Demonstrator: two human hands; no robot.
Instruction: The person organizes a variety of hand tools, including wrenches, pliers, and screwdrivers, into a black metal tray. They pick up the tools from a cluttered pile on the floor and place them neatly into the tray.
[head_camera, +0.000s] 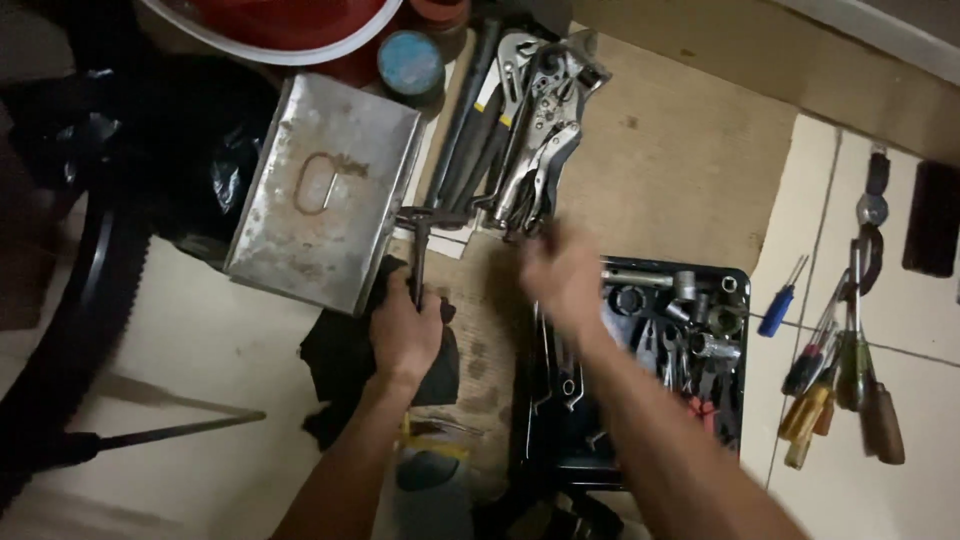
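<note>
On tiled floor (880, 500), brown cardboard (680, 170)

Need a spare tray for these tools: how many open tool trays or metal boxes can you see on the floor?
2. A grey metal box lies tilted above the left hand; a black tray of sockets and wrenches sits under the right hand. Others may be out of frame.

Two bare forearms, no sleeves, gloves, rings or watch on left hand (403, 335) or right hand (560, 275)

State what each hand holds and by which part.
The left hand grips a dark T-handled tool low on its shaft, over a black cloth. The right hand is blurred near the locking pliers; any hold cannot be told.
</note>
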